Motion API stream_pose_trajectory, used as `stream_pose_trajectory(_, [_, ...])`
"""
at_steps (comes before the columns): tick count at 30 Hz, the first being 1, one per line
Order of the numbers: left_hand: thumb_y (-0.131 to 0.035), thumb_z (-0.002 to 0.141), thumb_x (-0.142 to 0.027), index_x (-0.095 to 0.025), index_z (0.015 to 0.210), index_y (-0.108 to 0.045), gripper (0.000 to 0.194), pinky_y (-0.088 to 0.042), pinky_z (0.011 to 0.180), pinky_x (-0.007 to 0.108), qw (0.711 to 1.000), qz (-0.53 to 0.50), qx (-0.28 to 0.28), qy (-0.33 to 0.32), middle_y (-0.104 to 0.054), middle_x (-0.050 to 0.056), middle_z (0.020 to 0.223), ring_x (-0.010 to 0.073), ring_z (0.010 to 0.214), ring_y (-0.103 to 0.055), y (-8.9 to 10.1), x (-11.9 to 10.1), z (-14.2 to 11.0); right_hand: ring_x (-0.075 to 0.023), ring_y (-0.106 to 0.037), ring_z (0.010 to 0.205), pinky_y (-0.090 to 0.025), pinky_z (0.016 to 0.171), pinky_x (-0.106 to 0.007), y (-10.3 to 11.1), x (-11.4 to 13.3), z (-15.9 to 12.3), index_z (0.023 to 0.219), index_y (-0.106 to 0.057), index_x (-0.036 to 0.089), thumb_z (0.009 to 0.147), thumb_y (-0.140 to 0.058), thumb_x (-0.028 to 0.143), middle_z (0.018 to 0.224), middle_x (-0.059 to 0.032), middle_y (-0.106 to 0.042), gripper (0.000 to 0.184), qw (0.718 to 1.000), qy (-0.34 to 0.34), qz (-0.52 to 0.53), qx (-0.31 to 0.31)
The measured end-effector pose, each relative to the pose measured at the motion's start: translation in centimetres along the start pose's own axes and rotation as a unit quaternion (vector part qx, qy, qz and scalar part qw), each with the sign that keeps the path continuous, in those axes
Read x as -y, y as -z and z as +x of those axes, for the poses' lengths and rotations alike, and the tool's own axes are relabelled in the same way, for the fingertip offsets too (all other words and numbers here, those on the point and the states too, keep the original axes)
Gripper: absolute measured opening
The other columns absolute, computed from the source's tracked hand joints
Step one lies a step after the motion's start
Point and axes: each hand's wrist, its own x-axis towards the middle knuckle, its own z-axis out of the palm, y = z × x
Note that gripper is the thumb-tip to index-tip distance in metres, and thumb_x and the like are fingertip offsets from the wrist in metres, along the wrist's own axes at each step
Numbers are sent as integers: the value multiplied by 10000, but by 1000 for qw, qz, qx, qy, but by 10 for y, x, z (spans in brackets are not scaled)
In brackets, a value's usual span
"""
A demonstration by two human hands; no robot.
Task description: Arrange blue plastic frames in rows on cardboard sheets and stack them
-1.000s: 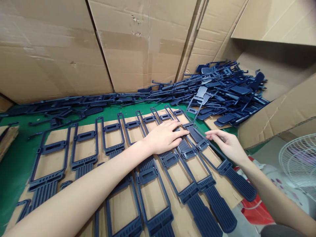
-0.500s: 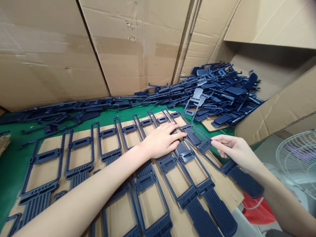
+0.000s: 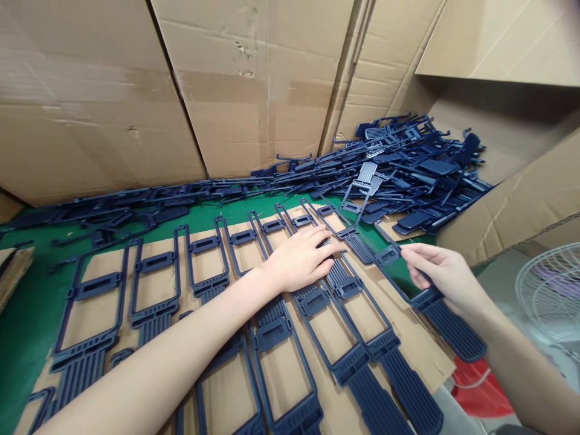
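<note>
My left hand (image 3: 301, 260) lies palm down over the rows of dark blue plastic frames, its fingers stretched out; the parts right beneath the palm are hidden. Thumb and fingers of my right hand (image 3: 439, 272) pinch the side bar of another dark blue plastic frame with a ribbed pad (image 3: 455, 329), tilted at the right edge of the cardboard sheet (image 3: 408, 356). Close to my left fingertips lies a frame whose ribbed pad (image 3: 360, 248) points toward me. Two more frames with long ribbed pads (image 3: 410, 386) extend over the near edge.
A tangled pile of similar frames (image 3: 421, 163) is heaped at the back right, thinning out leftward along the cardboard wall (image 3: 235, 90). Green table surface (image 3: 217, 211) shows around the sheet. A white fan (image 3: 553, 296) and a red item (image 3: 480, 389) are at the right.
My right hand has shifted a little right, and the frame in it now lies farther from the neighbouring frame. My left hand stays over the rows. The view has shifted slightly.
</note>
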Motion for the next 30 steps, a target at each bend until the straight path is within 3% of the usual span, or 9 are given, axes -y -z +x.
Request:
stream_pose_trajectory(7, [-411, 987, -283, -193, 1312, -546, 363, -328, 1147, 447, 1000, -6, -3, 4, -548, 118, 1355, 258, 1317, -465, 1, -1, 0, -91, -467, 454, -389, 385, -235, -8, -14, 2, 1143, -619, 199, 750, -748, 536, 725, 14, -571, 534, 993, -23, -31, 111])
stream_pose_trajectory(12, [-409, 989, -298, -204, 1298, -580, 366, -325, 1144, 453, 1000, 11, -1, 4, -530, 121, 1375, 273, 1329, -453, -1, 0, -1, -147, -569, 574, -474, 448, -268, -9, -5, 1, 1094, -626, 185, 733, -731, 598, 833, -40, -615, 558, 988, -1, -108, 109])
stream_pose_trajectory(14, [-406, 990, -297, -201, 1303, -581, 372, -319, 1147, 445, 1000, 15, 1, 3, -531, 121, 1371, 274, 1329, -452, -1, 0, -1, -198, -629, 727, -541, 606, -314, -11, -6, 5, 1065, -630, 178, 741, -714, 617, 879, -75, -653, 552, 984, 31, -145, 103])
stream_pose_trajectory(17, [-408, 989, -289, -190, 1298, -586, 370, -310, 1152, 440, 1000, 16, 4, 4, -535, 125, 1363, 274, 1327, -455, 0, -1, -1, -244, -644, 921, -543, 818, -390, -17, -13, 14, 1157, -562, 197, 734, -719, 625, 938, -88, -676, 622, 986, 84, -129, 59])
stream_pose_trajectory(22, [-412, 985, -280, -165, 1353, -513, 398, -331, 1138, 451, 1000, 7, 4, 9, -550, 131, 1356, 260, 1318, -464, 2, -2, 0, -229, -634, 917, -547, 822, -394, -27, -20, 24, 1130, -590, 206, 721, -744, 594, 1033, -94, -660, 583, 988, 103, -94, 68])
stream_pose_trajectory(26, [-409, 988, -297, -167, 1324, -530, 380, -313, 1149, 441, 1000, 20, 6, 9, -555, 118, 1354, 253, 1320, -464, 1, -2, 1, -220, -612, 871, -533, 792, -387, -27, -17, 22, 1103, -647, 192, 773, -707, 562, 1001, -86, -659, 499, 981, 98, -137, 96])
stream_pose_trajectory(30, [-414, 988, -303, -161, 1309, -550, 376, -307, 1154, 417, 1000, 29, 2, 6, -556, 118, 1349, 256, 1319, -466, -1, -1, 1, -220, -595, 870, -502, 786, -370, -26, -13, 17, 1085, -686, 207, 787, -686, 559, 967, -70, -651, 460, 972, 114, -191, 74])
